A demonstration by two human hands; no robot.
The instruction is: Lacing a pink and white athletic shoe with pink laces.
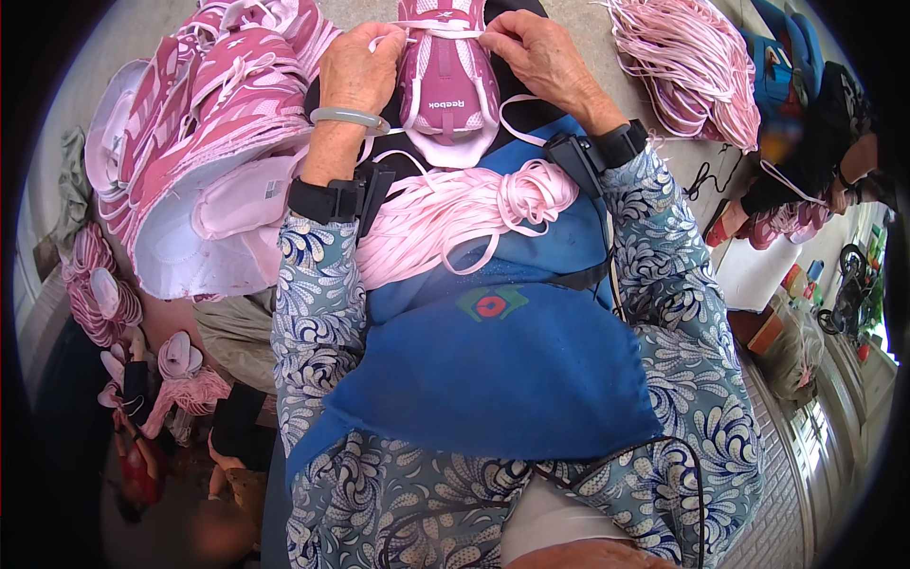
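From where I stand, I see a person working at a pink-and-white shoe [445,90], which sits between their two hands, its white-edged end toward their body. The left hand [358,71] is just left of the shoe, thumb and fingers pinched together on a pale lace [455,34]; the right hand [542,62], just right of the shoe, pinches the same lace, so that it runs across the top of the shoe from hand to hand. Loose lengths of it curve down on both sides of the shoe. A grey bangle [351,120] circles the left wrist, and both wrists wear black straps. Between the shoe and the person's body, a bundle of pink laces [464,218] lies across the lap, on a blue apron [512,379] worn over patterned sleeves. Left of the shoe rises a big heap of pink shoe uppers [218,104], the nearest showing its white inside. Right of the shoe, beyond the right hand, lies a second, thicker hank of pink laces [687,71]. Farther right of the shoe sits someone in dark clothes [806,142], near more pink shoes, too small to make out well.
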